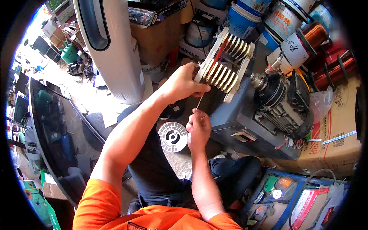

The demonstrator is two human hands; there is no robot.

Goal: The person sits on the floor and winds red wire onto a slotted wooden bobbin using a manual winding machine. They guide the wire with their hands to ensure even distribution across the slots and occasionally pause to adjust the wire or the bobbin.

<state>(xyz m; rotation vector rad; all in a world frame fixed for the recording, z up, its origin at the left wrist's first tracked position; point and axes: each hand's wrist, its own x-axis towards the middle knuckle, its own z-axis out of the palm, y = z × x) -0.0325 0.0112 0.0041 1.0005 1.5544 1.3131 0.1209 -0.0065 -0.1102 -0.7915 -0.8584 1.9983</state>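
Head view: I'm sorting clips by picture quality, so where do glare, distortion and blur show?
In the head view, bright light washes out the upper left; the dark panel bows near the rim, likely lens distortion; the left hand, right hand and ribbed frame look fairly sharp; the upper right edge beside the copper spool looks smeared.

At the grip, the ribbed coil former (222, 76) looks like smooth, matt plastic — right of it, the electric motor (281, 105) is rough, dull metal. Farther right of the grip, copper wire (316, 35) gleams; below the grip, the slotted disc (173, 137) resembles smooth plastic, the trousers (151, 163) matt cloth.
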